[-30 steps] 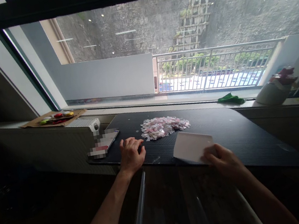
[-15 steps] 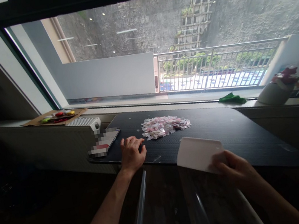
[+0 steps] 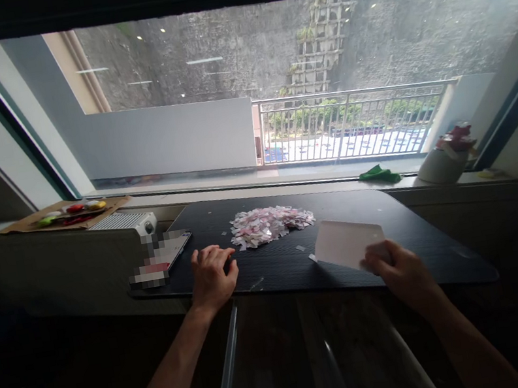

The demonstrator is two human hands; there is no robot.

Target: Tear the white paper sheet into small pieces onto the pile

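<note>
has just swung the flat pale card (image 3: 349, 242) back over the dark tabletop (image 3: 425, 239), up from the near edge, and has turned the view a little toward 3 o'clock. leaves in sight now, between card and pile of paper scraps (image 3: 269, 224), one loose scrap (image 3: 300, 248) and another loose scrap (image 3: 313, 258), the latter right at the card's 9 o'clock edge. means, by the look of it, a pile hardly altered in shape and a couple of strays lying apart from it.

grips the card in the right hand (image 3: 398, 267), thumb and fingers closed on its 4 o'clock corner, at about 4 o'clock from the pile. holds the card tilted; cannot tell whether it touches the tabletop. keeps the left hand (image 3: 211, 280) at 8 o'clock from the pile, just beside it, fingers loosely curled, thumb well apart, with nothing visible in the grasp; cannot tell whether the fingertips rest on the surface.

has a thin flat object (image 3: 166, 257) at 9 o'clock, partly blurred, what looks like a clear-sided container (image 3: 225, 372) toward 7 o'clock below the near edge, and a green cloth (image 3: 380, 175) between 2 and 3 o'clock on the windowsill (image 3: 321, 182).
</note>
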